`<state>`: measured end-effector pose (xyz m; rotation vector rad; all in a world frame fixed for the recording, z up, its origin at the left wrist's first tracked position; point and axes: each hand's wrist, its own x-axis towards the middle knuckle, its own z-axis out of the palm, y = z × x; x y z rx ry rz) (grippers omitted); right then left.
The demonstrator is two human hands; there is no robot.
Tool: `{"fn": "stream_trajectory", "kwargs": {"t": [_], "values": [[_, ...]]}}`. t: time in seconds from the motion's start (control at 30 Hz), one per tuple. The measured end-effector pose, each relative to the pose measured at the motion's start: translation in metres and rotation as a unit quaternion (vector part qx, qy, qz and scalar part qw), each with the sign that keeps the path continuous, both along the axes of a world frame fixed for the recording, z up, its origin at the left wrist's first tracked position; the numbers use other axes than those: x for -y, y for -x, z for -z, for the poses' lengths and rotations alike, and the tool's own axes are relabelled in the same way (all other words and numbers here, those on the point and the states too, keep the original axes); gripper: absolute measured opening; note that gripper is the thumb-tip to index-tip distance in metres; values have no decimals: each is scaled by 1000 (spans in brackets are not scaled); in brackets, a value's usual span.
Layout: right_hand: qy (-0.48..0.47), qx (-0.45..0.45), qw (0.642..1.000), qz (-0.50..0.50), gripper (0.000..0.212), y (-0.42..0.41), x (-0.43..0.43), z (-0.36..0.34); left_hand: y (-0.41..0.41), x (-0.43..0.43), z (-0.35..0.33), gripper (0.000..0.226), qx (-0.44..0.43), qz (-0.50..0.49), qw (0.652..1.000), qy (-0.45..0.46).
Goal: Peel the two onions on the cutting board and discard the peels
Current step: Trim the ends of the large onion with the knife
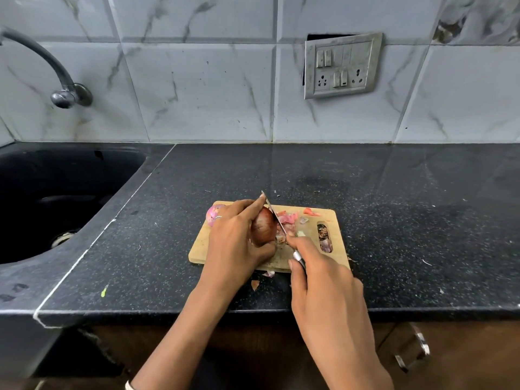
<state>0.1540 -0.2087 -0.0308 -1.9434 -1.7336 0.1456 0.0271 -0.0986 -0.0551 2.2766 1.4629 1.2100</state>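
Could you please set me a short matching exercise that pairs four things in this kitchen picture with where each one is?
Things:
1. brown onion
2. pale onion
3. knife
4. tap

Places:
A. on the wall above the sink
B. held in the right hand
C. held in the left hand
D. at the far left corner of the cutting board

Pairs: 1-C, 2-D, 3-B, 4-A

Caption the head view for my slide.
Left hand grips a red onion on the cutting board; right hand holds a knife against it.

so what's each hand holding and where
Left hand grips the brown-skinned unpeeled onion round its side; right hand holds the steel knife by its handle.
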Motion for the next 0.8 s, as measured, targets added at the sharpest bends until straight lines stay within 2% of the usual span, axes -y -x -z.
{"fn": "stream_trajectory", "kwargs": {"t": [0.2,0.57,0.8], "values": [[-35,12,999,26,40,6,-26,0,-5,0,1,86,-28,11,1000,-5],[-8,-32,999,6,37,-5,-13,-1,0,-2,0,87,7,10,1000,-9],[-34,-13,999,6,38,3,-35,-2,-2,-3,1,84,9,7,1000,-8]]}}
